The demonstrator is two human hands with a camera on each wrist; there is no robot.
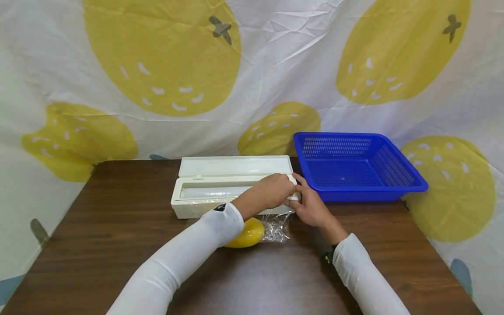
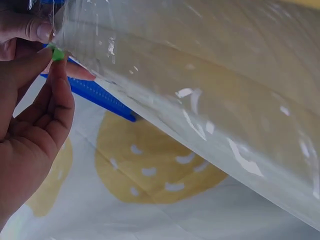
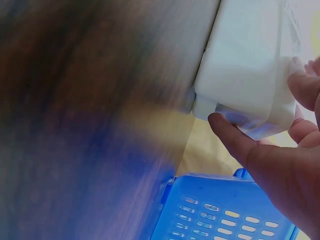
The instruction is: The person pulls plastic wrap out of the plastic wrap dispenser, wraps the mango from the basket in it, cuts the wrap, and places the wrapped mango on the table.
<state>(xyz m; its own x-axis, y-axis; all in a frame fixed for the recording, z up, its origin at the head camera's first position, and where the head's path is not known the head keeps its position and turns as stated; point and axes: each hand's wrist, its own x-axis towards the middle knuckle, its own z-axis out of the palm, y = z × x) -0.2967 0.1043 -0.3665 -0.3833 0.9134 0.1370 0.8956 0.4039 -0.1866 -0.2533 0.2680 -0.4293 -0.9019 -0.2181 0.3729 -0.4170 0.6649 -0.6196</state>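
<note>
A white cling film dispenser (image 1: 187, 209) stands on the table with its lid (image 1: 236, 166) raised and a roll of film inside. At its right end my left hand (image 1: 271, 191) pinches a small green tab (image 2: 58, 53) at the film's edge. My right hand (image 1: 313, 209) grips that same end, with a finger against the end face (image 3: 240, 70). Clear film (image 2: 200, 95) stretches across the dispenser. In front of it lies a smooth, rounded yellow thing (image 1: 248, 234), partly hidden by my left sleeve, with crumpled film (image 1: 275, 229) at its right.
A blue perforated basket (image 1: 358, 192) stands right of the dispenser, close to my right hand. Behind the brown table (image 1: 118, 227) hangs a white cloth (image 1: 260, 78) with yellow fruit prints.
</note>
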